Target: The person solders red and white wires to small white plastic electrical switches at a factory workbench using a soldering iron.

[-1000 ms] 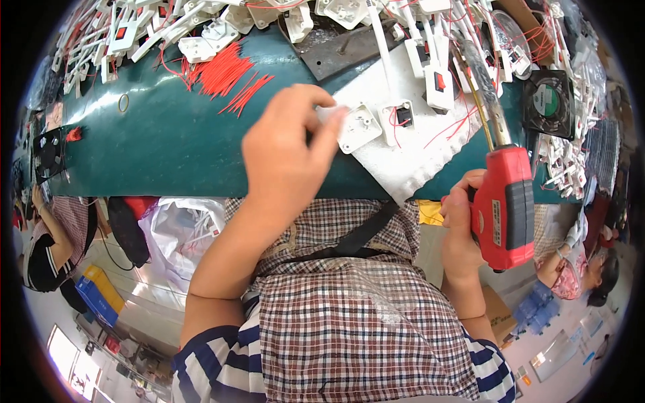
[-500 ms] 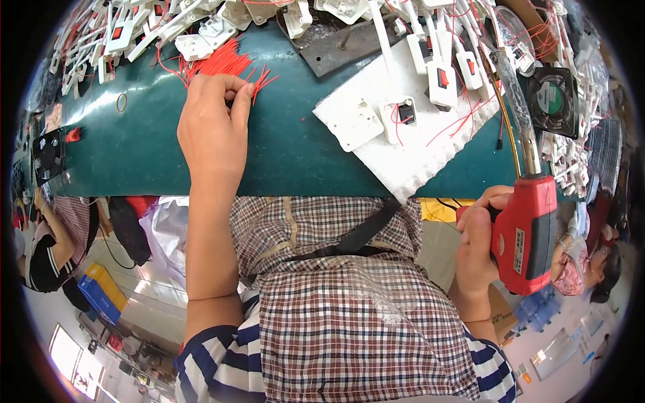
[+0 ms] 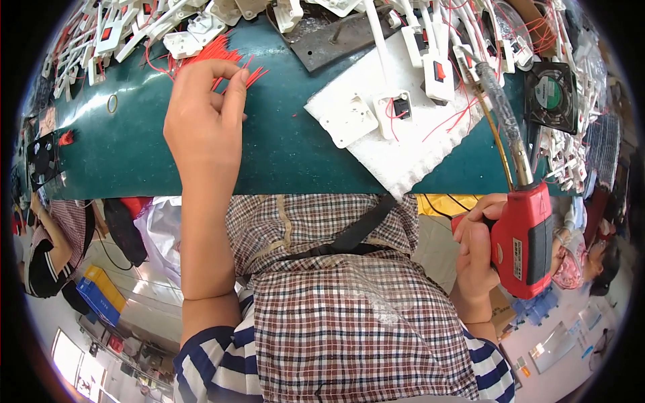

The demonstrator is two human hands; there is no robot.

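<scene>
My left hand (image 3: 205,114) reaches over the green table (image 3: 282,161) to a loose bunch of short red wires (image 3: 215,54), with its fingertips pinched on them. My right hand (image 3: 476,250) grips a red soldering gun (image 3: 527,238) at the table's near right edge, its long tip (image 3: 504,121) pointing away over the table. A white foam pad (image 3: 403,144) lies between the hands, and on it sit a white switch housing (image 3: 348,122) and a white rocker switch with red leads (image 3: 395,111).
Many white switch parts (image 3: 141,30) with red wires are heaped along the table's far edge. A dark metal plate (image 3: 336,37) lies beyond the pad. A black fan (image 3: 552,87) stands at the right. Other people (image 3: 50,248) are at both sides, below the table.
My left hand has left the white housing on the foam pad and moved left and farther away to the red wires. The soldering gun has drawn back toward me, to the right.
</scene>
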